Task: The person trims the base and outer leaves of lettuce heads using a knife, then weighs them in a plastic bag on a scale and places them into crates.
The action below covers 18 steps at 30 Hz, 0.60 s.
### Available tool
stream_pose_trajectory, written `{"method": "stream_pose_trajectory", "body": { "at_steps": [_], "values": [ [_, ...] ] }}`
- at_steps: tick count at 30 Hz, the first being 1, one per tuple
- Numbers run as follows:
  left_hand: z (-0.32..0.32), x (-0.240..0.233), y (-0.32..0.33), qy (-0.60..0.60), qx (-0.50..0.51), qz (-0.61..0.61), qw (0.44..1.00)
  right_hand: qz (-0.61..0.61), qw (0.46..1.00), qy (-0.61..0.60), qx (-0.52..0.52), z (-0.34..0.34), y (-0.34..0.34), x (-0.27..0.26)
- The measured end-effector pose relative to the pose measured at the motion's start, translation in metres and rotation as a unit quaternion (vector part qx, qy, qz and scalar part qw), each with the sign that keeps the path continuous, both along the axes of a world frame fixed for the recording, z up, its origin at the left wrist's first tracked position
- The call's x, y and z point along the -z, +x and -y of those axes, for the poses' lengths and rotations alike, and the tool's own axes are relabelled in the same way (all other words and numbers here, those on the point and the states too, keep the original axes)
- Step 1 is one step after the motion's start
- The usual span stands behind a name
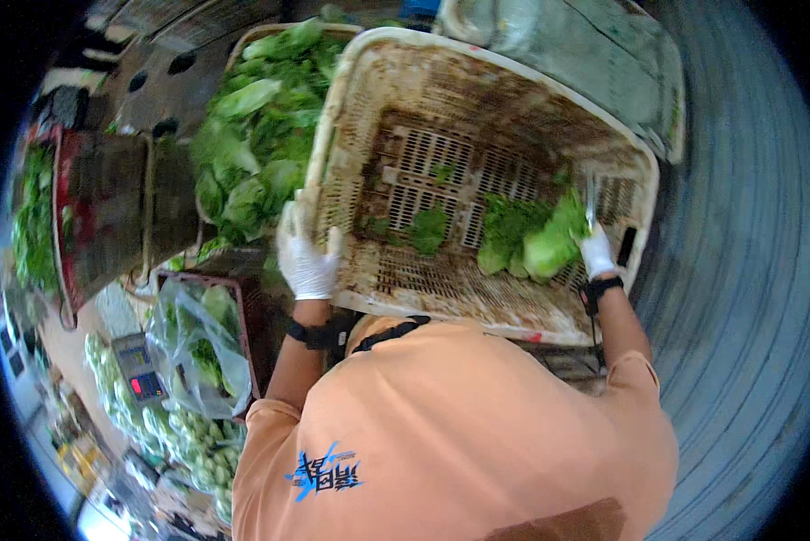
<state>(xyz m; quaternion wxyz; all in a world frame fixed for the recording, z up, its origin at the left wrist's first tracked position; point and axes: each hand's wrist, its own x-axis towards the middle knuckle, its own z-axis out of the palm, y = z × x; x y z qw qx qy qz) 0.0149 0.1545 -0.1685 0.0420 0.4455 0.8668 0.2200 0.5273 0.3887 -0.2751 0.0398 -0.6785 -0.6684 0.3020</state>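
A large, dirt-stained white plastic crate (432,179) with slotted walls and floor stands tilted before me. My left hand (307,253), in a white glove, grips its left rim, thumb towards the inside. Inside the right part of the crate is my gloved right hand (595,251), closed around what looks like a knife (590,196) with a narrow metal blade. A head of leafy green lettuce (552,243) touches or lies against this hand; blur hides which. More heads (503,233) lie beside it on the crate floor, with a loose leaf (429,228) farther left.
Left of the crate, another crate is heaped with lettuce (256,135). Nearer stands a dark red crate (242,318) with a clear plastic bag (205,351) of greens. A digital scale (138,368) and bagged produce (188,433) lie beyond. A covered container (580,61) adjoins the far side.
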Motion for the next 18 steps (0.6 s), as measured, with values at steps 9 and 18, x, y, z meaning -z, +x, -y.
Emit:
{"method": "stream_pose_trajectory", "body": {
  "at_steps": [9, 18],
  "values": [
    [-0.03, -0.058, 0.026, 0.079, 0.272, 0.084, 0.955, -0.489, 0.76, -0.316, 0.288, 0.023, -0.142, -0.111],
    [-0.02, -0.065, 0.004, 0.282, 0.266, 0.641, 0.663, -0.559, 0.658, -0.48, 0.157, 0.112, -0.3, -0.132]
  ]
}}
